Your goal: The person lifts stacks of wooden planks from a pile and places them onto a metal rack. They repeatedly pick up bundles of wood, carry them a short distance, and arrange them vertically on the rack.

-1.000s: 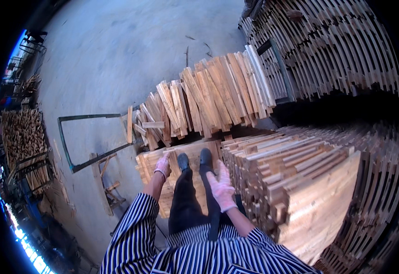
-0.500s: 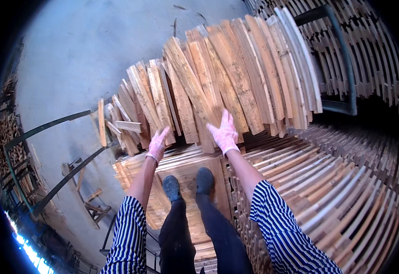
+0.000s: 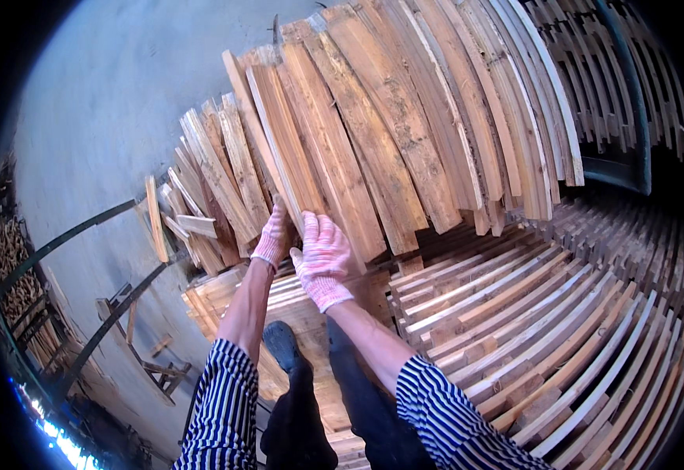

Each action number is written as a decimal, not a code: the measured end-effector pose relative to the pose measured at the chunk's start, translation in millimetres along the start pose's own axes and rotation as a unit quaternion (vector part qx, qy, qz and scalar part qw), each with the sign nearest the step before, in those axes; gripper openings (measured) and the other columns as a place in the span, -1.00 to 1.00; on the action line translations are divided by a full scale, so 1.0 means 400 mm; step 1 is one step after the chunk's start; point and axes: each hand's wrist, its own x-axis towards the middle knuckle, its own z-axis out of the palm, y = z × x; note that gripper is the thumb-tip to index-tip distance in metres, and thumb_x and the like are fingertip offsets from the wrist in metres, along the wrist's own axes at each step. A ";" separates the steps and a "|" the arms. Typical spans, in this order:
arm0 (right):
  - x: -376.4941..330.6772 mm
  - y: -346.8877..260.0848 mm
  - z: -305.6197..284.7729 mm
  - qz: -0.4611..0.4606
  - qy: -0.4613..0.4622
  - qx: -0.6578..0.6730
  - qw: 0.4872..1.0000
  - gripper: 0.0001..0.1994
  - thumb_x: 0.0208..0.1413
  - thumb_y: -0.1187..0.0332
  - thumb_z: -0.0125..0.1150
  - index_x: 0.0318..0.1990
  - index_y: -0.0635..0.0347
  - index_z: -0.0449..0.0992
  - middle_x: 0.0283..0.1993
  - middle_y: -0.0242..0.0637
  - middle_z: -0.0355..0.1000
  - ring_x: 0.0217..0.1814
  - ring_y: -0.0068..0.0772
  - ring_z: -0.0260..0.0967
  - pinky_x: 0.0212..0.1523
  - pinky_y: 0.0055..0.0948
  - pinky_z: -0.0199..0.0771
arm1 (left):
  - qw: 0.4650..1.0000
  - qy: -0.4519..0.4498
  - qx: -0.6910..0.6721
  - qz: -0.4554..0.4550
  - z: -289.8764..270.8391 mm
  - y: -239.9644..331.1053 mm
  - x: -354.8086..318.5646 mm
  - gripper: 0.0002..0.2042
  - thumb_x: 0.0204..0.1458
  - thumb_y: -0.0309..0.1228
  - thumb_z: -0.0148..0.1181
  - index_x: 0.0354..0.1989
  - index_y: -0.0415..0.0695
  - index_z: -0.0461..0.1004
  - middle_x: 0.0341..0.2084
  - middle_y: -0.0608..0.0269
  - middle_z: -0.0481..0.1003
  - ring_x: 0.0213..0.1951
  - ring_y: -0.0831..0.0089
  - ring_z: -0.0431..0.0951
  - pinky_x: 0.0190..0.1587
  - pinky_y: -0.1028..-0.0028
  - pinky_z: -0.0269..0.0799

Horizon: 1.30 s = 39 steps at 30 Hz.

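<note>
A wooden plank leans at a slant on a row of stacked planks, its near end between my gloved hands. My left hand, in a pink-and-white knit glove, presses its fingers along the plank's left side. My right hand, gloved the same way, bends its fingers over the right side near the lower end, thumb toward the left hand. Both hands are closed on the plank; the left fingertips are partly hidden behind it. A narrower board stands against its left side.
Under my shoes lies a stack of boards. Curved rows of slats fill the right side. A dark metal frame stands at far right, a metal rail at left. Short offcuts lie at the pile's left end.
My hands were apart and spread over the pile; now they have come together, closed on the near end of a plank. That plank has shifted left. The view has moved slightly.
</note>
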 end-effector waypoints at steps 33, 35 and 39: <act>0.237 0.042 -0.179 0.164 -0.264 0.614 0.726 0.37 -0.11 -0.32 0.47 0.57 0.34 -0.33 0.56 0.16 -0.02 0.60 -0.13 -0.04 0.54 -0.25 0.00 | 0.408 0.260 0.808 0.336 0.019 -0.432 -0.018 -0.07 0.02 0.40 0.20 0.38 -0.09 0.32 0.22 0.17 0.47 0.15 0.25 0.50 0.22 0.16 0.45; 0.221 0.012 -0.199 0.207 -0.238 0.538 0.782 0.42 -0.16 -0.29 0.52 0.53 0.49 -0.35 0.55 0.23 -0.02 0.60 -0.11 -0.04 0.55 -0.22 -0.06 | 0.397 0.185 0.843 0.313 0.016 -0.513 -0.029 -0.21 0.15 0.18 0.26 0.38 -0.15 0.32 0.23 0.15 0.45 0.19 0.32 0.48 0.32 0.31 0.32; -0.016 -0.065 -0.385 0.257 -0.231 0.613 0.710 0.29 -0.09 -0.29 0.46 0.48 0.54 -0.18 0.51 0.24 0.00 0.59 0.00 -0.07 0.57 -0.16 -0.10 | 0.289 0.278 0.867 0.296 -0.068 -0.722 -0.185 -0.21 0.13 0.13 0.31 0.35 -0.24 0.32 0.23 0.09 0.45 0.22 0.33 0.45 0.30 0.33 0.35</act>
